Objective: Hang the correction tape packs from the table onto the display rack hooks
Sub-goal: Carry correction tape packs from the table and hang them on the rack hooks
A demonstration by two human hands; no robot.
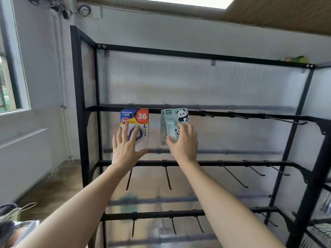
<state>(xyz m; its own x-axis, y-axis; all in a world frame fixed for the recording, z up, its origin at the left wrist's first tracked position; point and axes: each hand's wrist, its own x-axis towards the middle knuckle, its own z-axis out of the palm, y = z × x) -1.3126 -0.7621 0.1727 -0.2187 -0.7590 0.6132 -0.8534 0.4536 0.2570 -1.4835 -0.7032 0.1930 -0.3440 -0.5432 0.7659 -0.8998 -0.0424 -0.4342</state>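
The left hand (125, 149) presses straight, spread fingers on the JINUO correction tape pack (138, 120); the right hand (184, 142) grips the panda pack (176, 118) (both upright, facing outward, at the upper rail of the display rack (79, 104)).

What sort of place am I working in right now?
Likely a shop display area, perhaps a mock-up: a black display rack with bare peg hooks, and correction tape packs hanging from its upper rail.

Top bar (223, 114): bare hooks (240, 116) at 3 o'clock of panda packs (176, 116), open air in front. JINUO packs (136, 120) at 9 o'clock, narrow gap btwn stacks. Mid-row hooks (167, 176) jut fwd at 6 o'clock, below both stacks. Rack post (81, 122) blocks far 9 o'clock.
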